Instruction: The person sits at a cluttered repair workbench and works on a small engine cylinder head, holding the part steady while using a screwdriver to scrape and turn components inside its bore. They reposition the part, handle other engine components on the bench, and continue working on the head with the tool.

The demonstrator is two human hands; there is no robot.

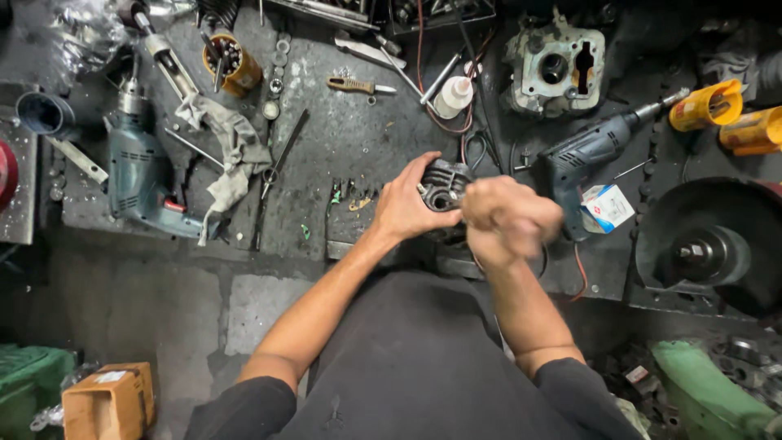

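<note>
My left hand (405, 204) grips a dark finned engine cylinder (445, 184) at the front edge of the grimy workbench (342, 147). My right hand (508, 217) is clenched into a fist right beside the cylinder, blurred by motion. What the fist holds, if anything, is hidden. Both forearms reach up from my dark shirt at the bottom of the view.
A teal electric drill (142, 175) and a grey rag (232, 151) lie at left. A second drill (590, 155) and a small white box (607, 206) lie at right. An engine head (555, 69), a white bottle (452, 96), yellow cylinders (707, 106) and a dark round disc (709, 244) are nearby.
</note>
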